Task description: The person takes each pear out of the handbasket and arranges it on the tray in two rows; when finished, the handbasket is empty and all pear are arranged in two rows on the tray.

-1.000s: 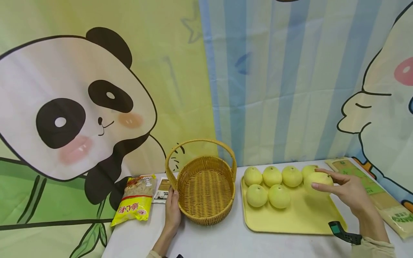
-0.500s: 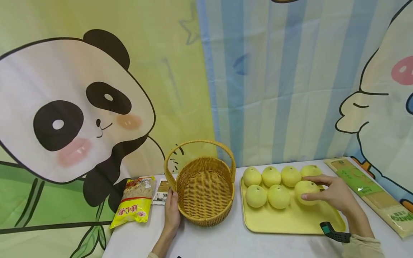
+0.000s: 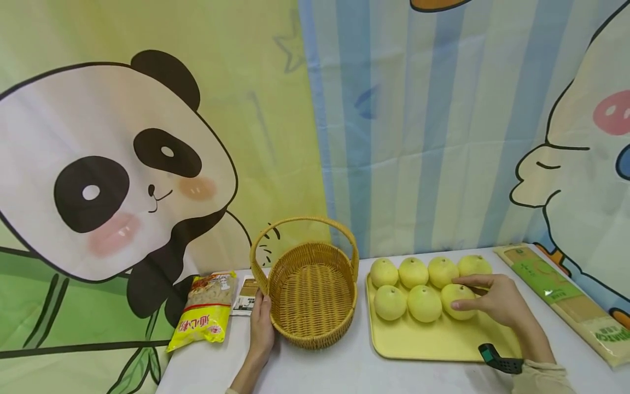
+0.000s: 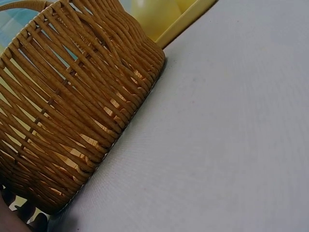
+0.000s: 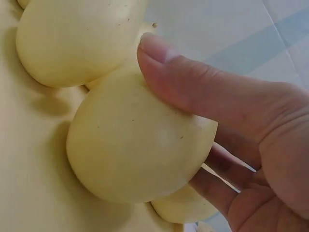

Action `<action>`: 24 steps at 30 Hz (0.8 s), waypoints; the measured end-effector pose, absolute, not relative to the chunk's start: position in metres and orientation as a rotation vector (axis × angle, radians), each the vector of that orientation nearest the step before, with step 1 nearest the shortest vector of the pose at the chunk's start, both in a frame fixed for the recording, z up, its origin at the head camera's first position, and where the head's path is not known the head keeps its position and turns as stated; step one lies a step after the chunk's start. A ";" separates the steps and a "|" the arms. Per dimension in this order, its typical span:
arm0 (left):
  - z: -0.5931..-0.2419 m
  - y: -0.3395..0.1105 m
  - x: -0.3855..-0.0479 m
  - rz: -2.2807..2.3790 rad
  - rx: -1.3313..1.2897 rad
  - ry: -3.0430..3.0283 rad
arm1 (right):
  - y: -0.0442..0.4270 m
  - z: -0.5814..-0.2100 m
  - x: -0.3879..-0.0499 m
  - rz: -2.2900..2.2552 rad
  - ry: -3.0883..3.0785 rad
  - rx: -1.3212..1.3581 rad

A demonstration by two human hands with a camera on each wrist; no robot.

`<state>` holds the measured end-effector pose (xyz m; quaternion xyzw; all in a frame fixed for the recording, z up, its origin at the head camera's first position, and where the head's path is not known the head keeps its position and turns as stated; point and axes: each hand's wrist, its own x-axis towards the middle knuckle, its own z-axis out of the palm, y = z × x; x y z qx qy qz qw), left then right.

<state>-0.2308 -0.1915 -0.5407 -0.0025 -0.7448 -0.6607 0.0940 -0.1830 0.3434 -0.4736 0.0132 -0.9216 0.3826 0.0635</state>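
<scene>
My right hand (image 3: 497, 301) grips a pale yellow-green round fruit (image 3: 458, 301), thumb on the near side and fingers behind, at the right end of the front row on a yellow tray (image 3: 428, 345). In the right wrist view the fruit (image 5: 140, 140) is pinched between thumb and fingers, low over the tray. Several like fruits (image 3: 413, 272) stand in two rows beside it. My left hand (image 3: 262, 328) rests against the left side of a wicker basket (image 3: 313, 298) with a raised handle; nothing lies inside. The left wrist view shows the basket's woven wall (image 4: 77, 96) and dark fingertips at its corner.
A yellow-and-red food packet (image 3: 204, 312) and a small white-and-brown packet (image 3: 246, 298) lie left of the basket. Right of the tray lies a long green-and-tan package (image 3: 563, 298). A printed curtain (image 3: 394, 137) hangs behind the white table (image 3: 334, 372).
My right hand has carried its fruit left and down, from the tray's right side to beside the front-row fruits. The left hand and basket stay in place.
</scene>
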 end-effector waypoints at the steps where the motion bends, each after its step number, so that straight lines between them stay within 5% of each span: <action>1: -0.541 -0.192 -0.231 -1.962 -0.010 -2.207 | 0.343 -0.474 -0.183 1.165 -2.782 0.039; 15: -0.541 -0.197 -0.227 -1.904 -0.006 -2.278 | 0.342 -0.477 -0.181 1.221 -2.773 0.184; 24: -0.518 -0.223 -0.227 -1.433 -0.161 -2.546 | 0.333 -0.463 -0.180 1.079 -2.765 0.220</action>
